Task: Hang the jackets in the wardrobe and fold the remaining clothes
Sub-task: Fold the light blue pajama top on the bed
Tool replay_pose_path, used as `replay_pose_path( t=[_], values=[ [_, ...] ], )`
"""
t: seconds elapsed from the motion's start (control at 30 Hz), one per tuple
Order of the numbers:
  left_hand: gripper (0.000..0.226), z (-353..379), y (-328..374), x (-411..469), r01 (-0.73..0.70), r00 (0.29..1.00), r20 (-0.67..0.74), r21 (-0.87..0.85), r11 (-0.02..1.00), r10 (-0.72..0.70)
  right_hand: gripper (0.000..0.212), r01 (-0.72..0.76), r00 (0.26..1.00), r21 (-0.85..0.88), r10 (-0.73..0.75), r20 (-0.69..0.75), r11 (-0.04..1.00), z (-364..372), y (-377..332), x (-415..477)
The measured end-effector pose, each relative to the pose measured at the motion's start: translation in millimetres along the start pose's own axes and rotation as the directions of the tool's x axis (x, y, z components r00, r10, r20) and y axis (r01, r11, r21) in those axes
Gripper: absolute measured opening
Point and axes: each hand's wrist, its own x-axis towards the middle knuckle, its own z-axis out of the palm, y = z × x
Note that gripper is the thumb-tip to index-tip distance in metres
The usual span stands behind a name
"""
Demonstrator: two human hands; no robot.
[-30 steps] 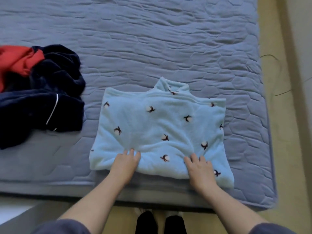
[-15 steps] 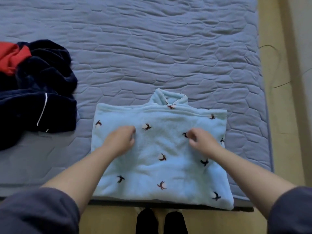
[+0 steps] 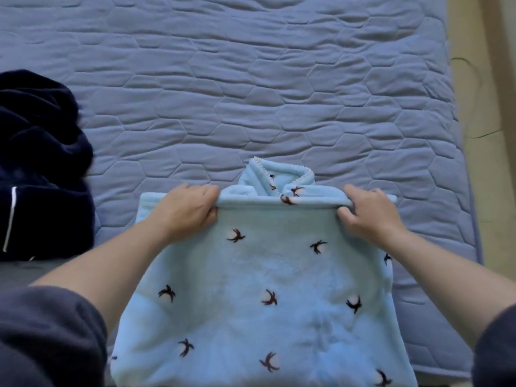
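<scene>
A light blue fleece top (image 3: 279, 275) with small dark bird-like marks lies folded on the bed in front of me, its collar pointing away. My left hand (image 3: 185, 209) grips the far folded edge on the left side of the collar, fingers curled over it. On the right side my right hand (image 3: 368, 212) grips the same edge, thumb under the fold. A dark navy garment (image 3: 42, 169) with a white stripe lies bunched at the left.
The blue quilted mattress (image 3: 251, 88) stretches away beyond the top. Its right edge meets a yellowish floor (image 3: 480, 135) with a thin dark cord on it. The near edge of the bed lies under the top's lower part.
Both hands moved from the near edge of the blue top, across its middle, to the far edge by the collar, and now grip it. The view has moved closer.
</scene>
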Motion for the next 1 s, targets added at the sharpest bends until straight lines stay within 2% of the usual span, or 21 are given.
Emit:
replay_pose_path(
  t=[0.07,0.13,0.2,0.27,0.3,0.4,0.43,0.5,0.57,0.8,0.9,1.0],
  values=[
    [0.026,-16,-2,15,-0.084,0.981,-0.172,0.072,0.994,0.096,0.025,-0.030,0.995,-0.007,0.029,-0.095,1.000,-14,3,1],
    [0.024,-27,-4,44,-0.020,0.970,-0.237,0.170,0.985,0.061,0.023,-0.098,0.985,-0.025,0.093,-0.147,0.995,-21,7,18],
    [0.026,-26,-2,74,0.169,0.981,-0.131,0.189,0.967,-0.146,0.033,-0.206,0.978,-0.142,0.198,-0.065,0.968,-17,7,37],
    [0.044,-11,8,86,0.376,0.926,-0.011,0.132,0.917,-0.378,0.062,-0.263,0.956,-0.240,0.286,0.066,0.934,-5,-4,44],
    [0.052,1,16,84,0.437,0.899,-0.007,0.074,0.896,-0.438,0.069,-0.264,0.955,-0.225,0.287,0.074,0.938,5,-14,41],
    [0.062,30,53,54,0.390,0.901,-0.165,-0.094,0.916,-0.401,0.070,-0.160,0.987,-0.072,0.160,-0.002,0.984,40,-54,10],
    [0.063,39,61,44,0.353,0.913,-0.173,-0.121,0.928,-0.370,0.070,-0.118,0.993,-0.054,0.118,-0.004,0.991,50,-64,-1],
    [0.064,56,66,32,0.328,0.934,-0.111,-0.115,0.937,-0.341,0.067,-0.082,0.996,-0.080,0.084,0.029,0.993,70,-72,-10],
    [0.061,78,59,35,0.369,0.926,-0.059,-0.082,0.926,-0.374,0.065,-0.102,0.992,-0.133,0.111,0.063,0.986,91,-68,-4],
    [0.063,105,53,43,0.413,0.909,-0.065,-0.006,0.911,-0.413,0.066,-0.117,0.989,-0.231,0.135,0.067,0.966,117,-61,9],
    [0.065,93,51,9,0.431,0.902,-0.033,0.025,0.902,-0.431,0.064,-0.126,0.984,-0.234,0.151,0.093,0.964,104,-65,1],
    [0.065,84,45,-55,0.511,0.860,-0.006,0.022,0.859,-0.511,0.062,-0.111,0.982,-0.231,0.143,0.127,0.967,89,-75,-23]
  ],
)
